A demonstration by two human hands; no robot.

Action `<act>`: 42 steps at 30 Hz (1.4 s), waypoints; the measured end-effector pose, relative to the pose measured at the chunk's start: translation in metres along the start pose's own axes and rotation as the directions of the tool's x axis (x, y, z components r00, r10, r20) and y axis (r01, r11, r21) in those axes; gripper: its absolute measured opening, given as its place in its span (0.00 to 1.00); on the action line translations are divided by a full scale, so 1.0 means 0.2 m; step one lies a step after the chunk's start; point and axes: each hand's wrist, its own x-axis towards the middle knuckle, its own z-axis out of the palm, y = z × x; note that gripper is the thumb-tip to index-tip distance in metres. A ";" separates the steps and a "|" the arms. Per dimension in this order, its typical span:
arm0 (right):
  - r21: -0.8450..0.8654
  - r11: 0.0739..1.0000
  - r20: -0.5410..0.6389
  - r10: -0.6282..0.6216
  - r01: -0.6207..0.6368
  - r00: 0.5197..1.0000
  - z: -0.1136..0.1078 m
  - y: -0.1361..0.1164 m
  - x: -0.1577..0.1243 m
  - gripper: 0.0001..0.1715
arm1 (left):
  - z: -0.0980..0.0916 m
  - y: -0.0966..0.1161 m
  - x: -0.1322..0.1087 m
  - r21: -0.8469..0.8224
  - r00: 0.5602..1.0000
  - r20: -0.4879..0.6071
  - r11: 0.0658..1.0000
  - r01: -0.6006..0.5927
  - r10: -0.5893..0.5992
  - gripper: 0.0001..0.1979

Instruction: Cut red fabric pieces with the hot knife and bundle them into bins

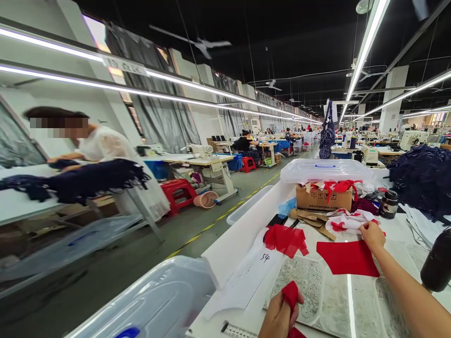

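My left hand [282,312], at the bottom of the view, is closed around a small bunched piece of red fabric [291,293]. Farther up and to the right, my right hand [372,236] has its fingers pinched together at the edge of a white and red cloth [350,221]; what they grip is hidden. Just below and left of that hand lies a flat red fabric piece [347,259]. More sheer red fabric [286,239] rests on white paper [246,277] marked 54.
A cardboard box [324,198] of red scraps stands before a lidded clear bin [327,171]. On the right are a dark jar [388,205], a black cylinder [437,263] and a navy fabric heap [419,178]. A co-worker [105,145] bends over dark fabric across the aisle.
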 end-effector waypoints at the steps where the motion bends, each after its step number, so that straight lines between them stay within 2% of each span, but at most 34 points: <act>1: 0.044 0.997 -0.017 -0.060 0.061 0.998 -0.01 -0.02 -0.03 0.10 | 0.04 0.03 0.01 0.079 0.997 -0.023 0.995 -0.067 0.069 0.21; 2: 0.089 0.987 -0.033 -0.128 0.131 0.991 -0.01 -0.05 -0.07 0.09 | 0.08 0.06 0.02 0.164 0.988 -0.032 0.976 -0.144 0.152 0.18; 4: 0.177 0.941 -0.058 -0.282 0.288 0.958 -0.01 -0.10 -0.17 0.08 | 0.17 0.12 0.05 0.342 0.942 0.001 0.885 -0.317 0.337 0.11; 7: 0.315 0.822 -0.076 -0.477 0.475 0.875 0.02 -0.16 -0.37 0.09 | 0.31 0.18 0.13 0.550 0.831 0.111 0.663 -0.508 0.545 0.08; 9: 0.410 0.742 -0.087 -0.548 0.531 0.832 0.04 -0.18 -0.50 0.10 | 0.37 0.18 0.19 0.667 0.791 0.122 0.541 -0.513 0.599 0.12; 11: 0.505 0.682 -0.093 -0.567 0.529 0.819 0.05 -0.18 -0.61 0.10 | 0.41 0.13 0.24 0.739 0.790 0.069 0.501 -0.451 0.609 0.17; 14: 0.649 0.613 -0.074 -0.539 0.451 0.839 0.06 -0.18 -0.73 0.14 | 0.41 0.03 0.27 0.735 0.786 -0.080 0.569 -0.369 0.614 0.22; 16: 0.741 0.566 -0.027 -0.511 0.361 0.859 0.07 -0.18 -0.78 0.20 | 0.40 -0.04 0.26 0.686 0.779 -0.157 0.635 -0.356 0.607 0.22; 17: 0.782 0.543 0.005 -0.498 0.307 0.867 0.07 -0.18 -0.81 0.23 | 0.40 -0.06 0.25 0.646 0.796 -0.168 0.675 -0.357 0.582 0.20; 20: 0.864 0.482 0.104 -0.453 0.145 0.885 0.07 -0.18 -0.85 0.29 | 0.39 -0.09 0.22 0.478 0.902 -0.090 0.813 -0.334 0.423 0.16; 21: 0.879 0.466 0.131 -0.438 0.100 0.889 0.06 -0.18 -0.86 0.30 | 0.39 -0.09 0.21 0.440 0.925 -0.057 0.841 -0.314 0.375 0.15; 23: 0.896 0.443 0.170 -0.415 0.036 0.894 0.05 -0.17 -0.87 0.31 | 0.38 -0.06 0.19 0.423 0.943 -0.017 0.857 -0.295 0.333 0.12; 26: 0.906 0.424 0.197 -0.396 -0.011 0.897 0.02 -0.15 -0.89 0.31 | 0.35 -0.01 0.18 0.493 0.953 0.017 0.827 -0.271 0.303 0.08; 28: 0.909 0.416 0.161 -0.418 0.030 0.894 -0.02 -0.14 -0.91 0.30 | 0.32 0.02 0.17 0.563 0.966 0.006 0.797 -0.218 0.260 0.07; 30: 0.892 0.419 0.073 -0.507 0.172 0.859 -0.05 -0.14 -0.96 0.25 | 0.30 0.04 0.18 0.613 0.972 -0.036 0.773 -0.163 0.233 0.06; 34: 0.752 0.412 -0.042 -0.750 0.516 0.660 -0.09 -0.15 -1.06 0.11 | 0.28 0.05 0.21 0.605 0.972 -0.076 0.785 -0.133 0.224 0.15; 36: 0.691 0.402 -0.075 -0.786 0.600 0.613 -0.08 -0.15 -1.09 0.09 | 0.29 0.05 0.21 0.592 0.970 -0.077 0.793 -0.143 0.231 0.20; 38: 0.677 0.412 -0.099 -0.770 0.610 0.630 -0.07 -0.14 -1.09 0.10 | 0.30 0.06 0.20 0.582 0.966 -0.080 0.798 -0.156 0.248 0.23; 42: 0.718 0.493 -0.113 -0.614 0.491 0.781 -0.05 -0.12 -1.05 0.11 | 0.31 0.07 0.17 0.611 0.931 -0.125 0.766 -0.200 0.343 0.23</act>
